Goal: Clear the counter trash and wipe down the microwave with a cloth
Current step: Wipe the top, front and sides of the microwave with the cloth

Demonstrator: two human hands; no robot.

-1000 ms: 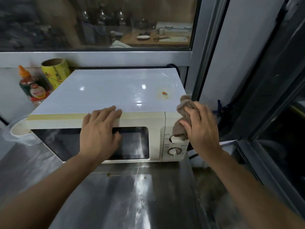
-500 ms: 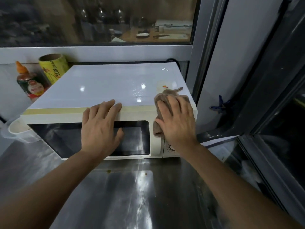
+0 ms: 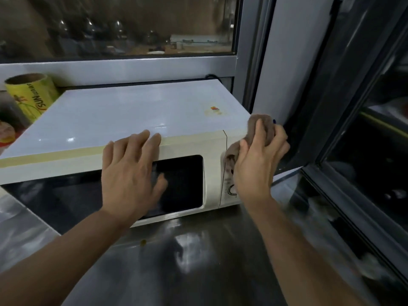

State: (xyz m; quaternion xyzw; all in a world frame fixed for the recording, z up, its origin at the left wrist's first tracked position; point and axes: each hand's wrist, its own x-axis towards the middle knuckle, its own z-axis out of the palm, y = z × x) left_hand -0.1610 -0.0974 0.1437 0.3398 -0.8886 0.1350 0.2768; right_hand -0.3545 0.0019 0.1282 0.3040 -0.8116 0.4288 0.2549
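Steel counter [image 3: 198, 272] reflecting overhead light; window [image 3: 119, 25] running behind, showing a dim room; grey frame [image 3: 247, 51] standing right; dark glass panel [image 3: 379, 151] flanking.

The right hand [image 3: 258, 160] and cloth [image 3: 260, 129] hide most of the microwave's [image 3: 132, 111] control panel

The microwave [image 3: 123, 115] top is glossy white, smooth (its front cream plastic). The cloth [image 3: 260, 129] looks soft, matt brown; the desk [image 3: 198, 261] is shiny metal.
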